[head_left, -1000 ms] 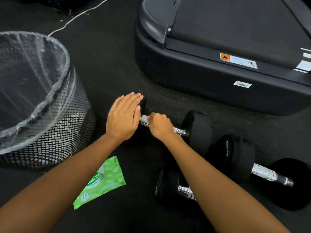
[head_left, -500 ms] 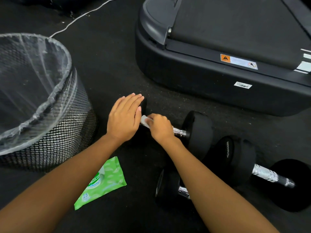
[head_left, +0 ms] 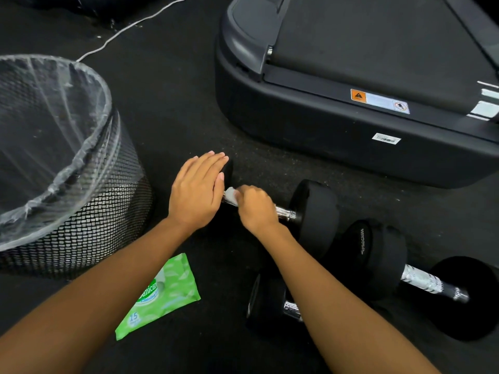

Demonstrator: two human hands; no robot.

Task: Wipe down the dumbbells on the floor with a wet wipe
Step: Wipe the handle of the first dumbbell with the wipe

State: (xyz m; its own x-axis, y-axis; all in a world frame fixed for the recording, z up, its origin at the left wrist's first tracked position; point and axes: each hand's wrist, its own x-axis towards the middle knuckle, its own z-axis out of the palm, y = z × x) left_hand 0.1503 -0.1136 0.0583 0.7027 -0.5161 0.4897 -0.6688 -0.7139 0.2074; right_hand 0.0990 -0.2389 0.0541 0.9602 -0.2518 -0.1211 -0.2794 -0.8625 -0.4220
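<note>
Black speckled floor (head_left: 167,125) carrying it all: mesh bin (head_left: 89,225) w/ clear liner on the left, green wipes pack (head_left: 167,290) lying flat just in front of it. Three black dumbbells down on the rubber: middle dumbbell (head_left: 316,214), right dumbbell (head_left: 378,255) w/ chrome grip just beside it, near dumbbell (head_left: 266,303) partly hidden. Treadmill base (head_left: 310,136) at the back, white cable (head_left: 129,25) trailing top left

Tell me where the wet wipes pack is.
Head view, lower left: the green wipes pack lies on the floor, near side of the mesh bin, left of the nearest dumbbell, partly hidden by the left forearm.
</note>
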